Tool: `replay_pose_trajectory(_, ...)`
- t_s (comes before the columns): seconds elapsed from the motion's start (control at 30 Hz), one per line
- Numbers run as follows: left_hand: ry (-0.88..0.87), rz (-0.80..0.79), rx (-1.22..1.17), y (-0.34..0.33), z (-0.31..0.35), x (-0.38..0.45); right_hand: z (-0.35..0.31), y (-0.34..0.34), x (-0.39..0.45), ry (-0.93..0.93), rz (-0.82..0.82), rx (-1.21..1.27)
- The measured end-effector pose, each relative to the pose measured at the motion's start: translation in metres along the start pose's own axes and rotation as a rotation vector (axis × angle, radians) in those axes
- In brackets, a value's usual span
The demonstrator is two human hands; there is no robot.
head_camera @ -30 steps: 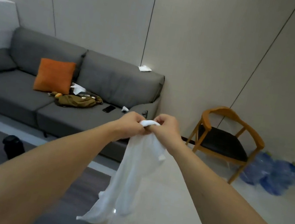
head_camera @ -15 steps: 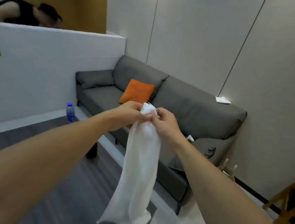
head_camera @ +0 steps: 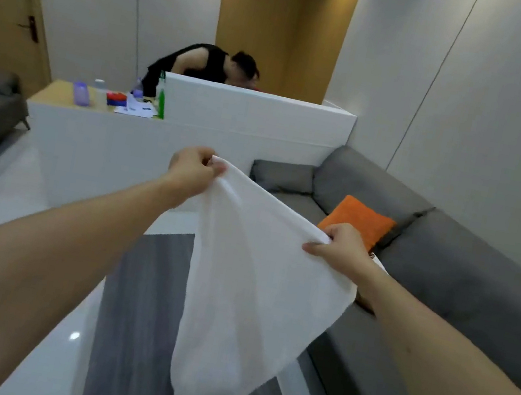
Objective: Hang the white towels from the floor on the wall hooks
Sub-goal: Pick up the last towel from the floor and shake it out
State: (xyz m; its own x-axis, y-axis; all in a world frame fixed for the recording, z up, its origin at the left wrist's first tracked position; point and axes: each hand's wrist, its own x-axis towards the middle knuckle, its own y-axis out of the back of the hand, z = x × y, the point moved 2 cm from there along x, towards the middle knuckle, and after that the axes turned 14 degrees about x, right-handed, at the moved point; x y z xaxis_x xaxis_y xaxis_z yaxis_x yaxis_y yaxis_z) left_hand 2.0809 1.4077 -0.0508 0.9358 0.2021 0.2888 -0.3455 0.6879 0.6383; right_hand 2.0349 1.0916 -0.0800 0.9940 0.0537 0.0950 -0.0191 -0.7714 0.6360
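Left hand pinches one upper corner of the white cloth towel between thumb and curled fingers; right hand pinches the opposite end of the same top edge, thumb on the near side. Held so, the towel hangs in mid-air in front of the person, well clear of the floor, its top edge running from upper left down to lower right and the rest of the cloth falling to a loose point below. The left hand is the higher and farther of the two; the right sits lower and nearer the body.

No wall hooks appear in this view (so which way the towel must travel cannot be told). Judged from the grip, the spread edge is ready to be draped or caught on a hook.

Room to move: a grey upholstered sofa with an orange square cushion lies close on the right, a white low partition wall stands ahead, and open dark grey flooring lies beneath the towel.
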Motion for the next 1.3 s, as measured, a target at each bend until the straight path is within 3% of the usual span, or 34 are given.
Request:
replay_pose_trajectory(0.1, 0.073, 0.140, 0.019, 0.026, -0.021, 0.041, -0.016, 0.002, 0.060, 0.056, 0.081, -0.113)
replay_pose_trajectory(0.3, 0.099, 0.315, 0.021, 0.057, -0.030, 0.058, -0.033, -0.001, 0.107, 0.159, 0.189, -0.023)
replay_pose_trajectory(0.47, 0.147, 0.386, 0.067, 0.070, -0.037, 0.008, -0.017, -0.014, 0.081, 0.240, 0.108, 0.031)
replay_pose_trajectory(0.67, 0.283, 0.403, 0.088, 0.041, -0.057, -0.114, 0.047, -0.032, 0.011, 0.250, -0.148, -0.052)
replay_pose_trajectory(1.03, 0.652, 0.218, 0.220, -0.074, -0.098, -0.391, 0.212, -0.068, -0.155, 0.051, -0.387, -0.034)
replay_pose_trajectory(1.3, 0.839, -0.098, 0.449, -0.139, -0.151, -0.535, 0.308, -0.117, -0.240, -0.106, -0.639, -0.247)
